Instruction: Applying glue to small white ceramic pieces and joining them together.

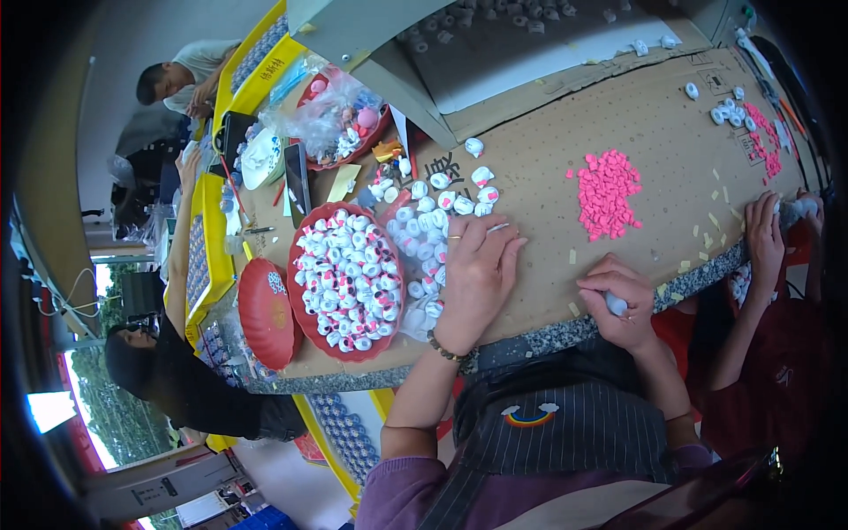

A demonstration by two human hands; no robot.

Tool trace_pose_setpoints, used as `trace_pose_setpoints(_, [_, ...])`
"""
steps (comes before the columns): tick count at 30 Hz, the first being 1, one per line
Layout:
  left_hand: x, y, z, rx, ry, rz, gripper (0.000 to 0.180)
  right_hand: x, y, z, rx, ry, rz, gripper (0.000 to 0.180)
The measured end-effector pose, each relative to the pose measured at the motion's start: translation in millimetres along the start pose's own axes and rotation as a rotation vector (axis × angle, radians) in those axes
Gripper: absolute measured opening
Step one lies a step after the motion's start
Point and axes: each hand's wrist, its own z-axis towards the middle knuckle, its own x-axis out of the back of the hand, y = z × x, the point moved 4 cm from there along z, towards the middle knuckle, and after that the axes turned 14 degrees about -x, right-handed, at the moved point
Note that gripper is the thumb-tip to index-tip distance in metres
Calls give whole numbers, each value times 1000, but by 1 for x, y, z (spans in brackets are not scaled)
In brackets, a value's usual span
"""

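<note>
My left hand [481, 265], with a beaded bracelet at its wrist, is closed with fingers bent over the table. A thin, pale, stick-like piece [498, 227] shows between its fingers. Close beside this hand lie loose small white figure parts [422, 231], some with pink patches. My right hand [621, 296] is curled near the table's front edge around a small whitish rounded figure part [616, 304]. Beyond it, a heap of tiny pink pieces [607, 194] lies on the brown board. To the left, a red scalloped bowl [297, 305] is filled with white, pink and black parts.
An empty-looking red dish [262, 331] and a phone [297, 177] are at the left. Behind stands a grey shelf [389, 84]. A co-worker's hands [764, 231] work at the right edge; two other people are at the left, near yellow trays [208, 238].
</note>
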Motion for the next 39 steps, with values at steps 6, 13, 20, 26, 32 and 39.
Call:
trace_pose_setpoints(6, [50,-47,28,17,-78,538,8,3,2,0,7,-6,8,12])
trace_pose_setpoints(13, [86,-141,52,282,-356,609,13,3,2,0,2,-13,20,12])
trace_pose_setpoints(20, [66,-174,53,400,-635,576,17,4,3,-1,16,-10,43,12])
trace_pose_setpoints(26, [77,-194,57,442,-671,284,22,3,2,1,26,-14,46,12])
trace_pose_setpoints(32, [97,-202,48,621,-595,-208,30,4,2,1,23,-7,44,12])
trace_pose_setpoints(39, [106,-212,39,669,-445,-465,26,4,2,0,22,-6,29,12])
